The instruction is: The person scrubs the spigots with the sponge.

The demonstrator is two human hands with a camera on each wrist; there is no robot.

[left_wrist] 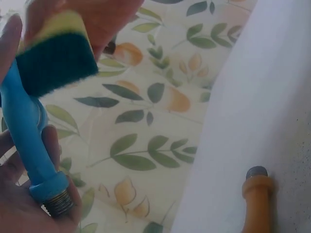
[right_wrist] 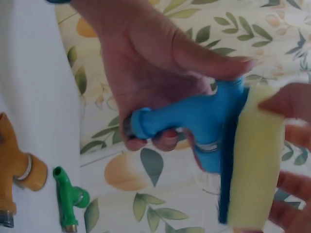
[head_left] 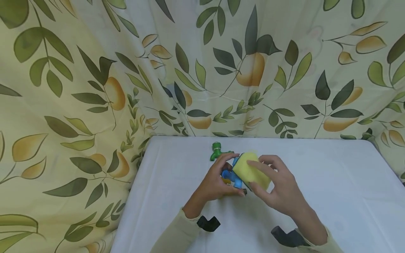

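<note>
A blue plastic tap (right_wrist: 182, 116) with a threaded end lies in my left hand (head_left: 213, 182), whose fingers and thumb grip it above the table. My right hand (head_left: 283, 189) pinches a sponge (head_left: 251, 170), yellow on one side with a dark green scouring layer. In the right wrist view, that scouring side touches the blue tap near its outlet. The left wrist view shows the tap's body (left_wrist: 29, 131) and threaded end, with the sponge (left_wrist: 60, 63) against its upper part. My left fingers hide part of the tap.
A green tap (head_left: 216, 151) lies on the white table (head_left: 332, 182) beyond my left hand. An orange tap (right_wrist: 19, 165) lies nearer, mostly hidden by my left hand in the head view. A leaf-patterned curtain (head_left: 196, 70) hangs behind the table.
</note>
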